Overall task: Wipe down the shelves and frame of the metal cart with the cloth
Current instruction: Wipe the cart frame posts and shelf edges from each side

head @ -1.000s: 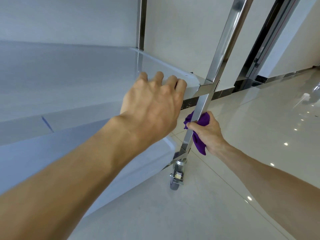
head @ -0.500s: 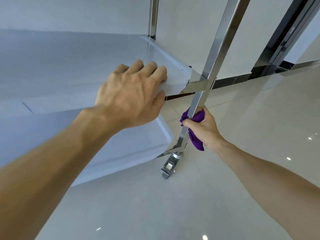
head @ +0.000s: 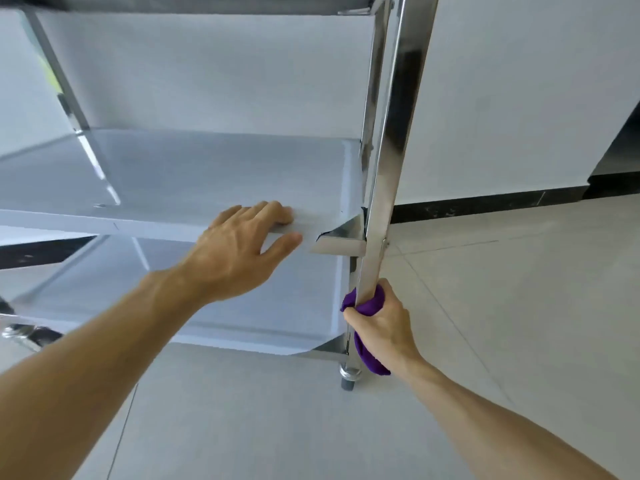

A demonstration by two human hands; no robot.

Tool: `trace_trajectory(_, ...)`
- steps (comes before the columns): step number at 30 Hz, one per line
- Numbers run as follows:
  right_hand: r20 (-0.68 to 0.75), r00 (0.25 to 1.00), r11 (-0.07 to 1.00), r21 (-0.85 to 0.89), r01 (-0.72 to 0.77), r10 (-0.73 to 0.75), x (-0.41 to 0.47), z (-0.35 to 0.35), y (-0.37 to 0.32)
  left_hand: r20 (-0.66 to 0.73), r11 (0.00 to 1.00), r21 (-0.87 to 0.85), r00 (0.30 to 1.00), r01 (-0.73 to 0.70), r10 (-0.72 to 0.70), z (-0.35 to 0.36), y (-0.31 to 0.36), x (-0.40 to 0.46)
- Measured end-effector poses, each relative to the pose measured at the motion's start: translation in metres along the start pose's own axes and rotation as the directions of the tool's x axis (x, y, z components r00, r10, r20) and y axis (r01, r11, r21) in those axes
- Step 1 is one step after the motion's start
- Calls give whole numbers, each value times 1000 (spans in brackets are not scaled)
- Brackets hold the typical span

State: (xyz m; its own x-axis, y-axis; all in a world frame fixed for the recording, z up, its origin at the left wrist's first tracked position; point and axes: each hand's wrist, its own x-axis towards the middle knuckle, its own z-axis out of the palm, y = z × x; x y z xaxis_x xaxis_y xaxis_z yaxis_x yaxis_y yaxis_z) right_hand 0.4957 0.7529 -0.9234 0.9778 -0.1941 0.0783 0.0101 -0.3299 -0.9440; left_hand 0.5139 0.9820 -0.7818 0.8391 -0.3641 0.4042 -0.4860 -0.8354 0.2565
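Note:
The metal cart fills the left and middle of the head view, with a middle shelf and a lower shelf, both covered in pale film. Its shiny front right post runs from the top down to a caster. My left hand rests on the middle shelf's front edge, fingers laid over the top and thumb along the rim. My right hand grips a purple cloth wrapped around the post just above the lower shelf corner.
A white wall with a black skirting board stands behind the cart. Pale floor tiles spread to the right and in front. A dark opening sits at the far right. Another caster shows at the lower left.
The view has swung so the cart now appears upright. My right hand with the cloth has slid lower on the post, toward the lower shelf corner. My left hand stays on the middle shelf's edge.

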Motion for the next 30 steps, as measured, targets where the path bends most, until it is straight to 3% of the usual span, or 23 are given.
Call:
trace_trajectory(3, 43, 999, 1000, 1, -5, 5, -46, 10, -11, 50, 993, 30, 992, 111, -113, -28, 17, -35)
trace_trajectory(7, 101, 995, 1000, -15, -14, 15, -100, 34, -24, 93, 917, -170, 933, 360, -349, -73, 53, -78)
trace_trajectory(9, 154, 988, 1000, -27, -1, 5, -125, 45, -31, 42, 845, -401, 928, 355, -370, -96, 75, -96)
trace_trajectory(11, 219, 976, 999, -44, 21, -11, -149, 57, -37, -35, 712, -656, 931, 252, -362, -119, 98, -109)
trace_trajectory(13, 266, 963, 995, -90, 53, -27, -171, 70, -45, -114, 589, -792, 910, 159, -399, -138, 114, -116)
trace_trajectory(15, 290, 957, 988, -142, 63, -19, -192, 87, -54, -192, 581, -804, 869, 128, -457, -149, 123, -122)
trace_trajectory(17, 333, 943, 984, -158, 78, -21, -206, 99, -64, -301, 659, -742, 818, 122, -491, -155, 122, -130)
trace_trajectory(19, 463, 886, 981, -160, 106, -20, -213, 104, -74, -376, 704, -699, 772, 127, -512, -162, 116, -143)
trace_trajectory(22, 585, 810, 996, -36, 85, -48, -216, 89, -95, -395, 680, -719, 723, 140, -566, -177, 106, -166)
trace_trajectory(25, 525, 827, 973, 206, 106, -202, -208, 62, -131, -429, 649, -748, 647, 136, -630, -191, 96, -188)
trace_trajectory(28, 384, 846, 904, 359, 232, -370, -192, 41, -202, -474, 651, -747, 581, 131, -661, -205, 85, -209)
trace_trajectory(30, 305, 793, 823, 415, 387, -527, -186, 35, -264, -477, 642, -754, 554, 141, -683, -216, 77, -225)
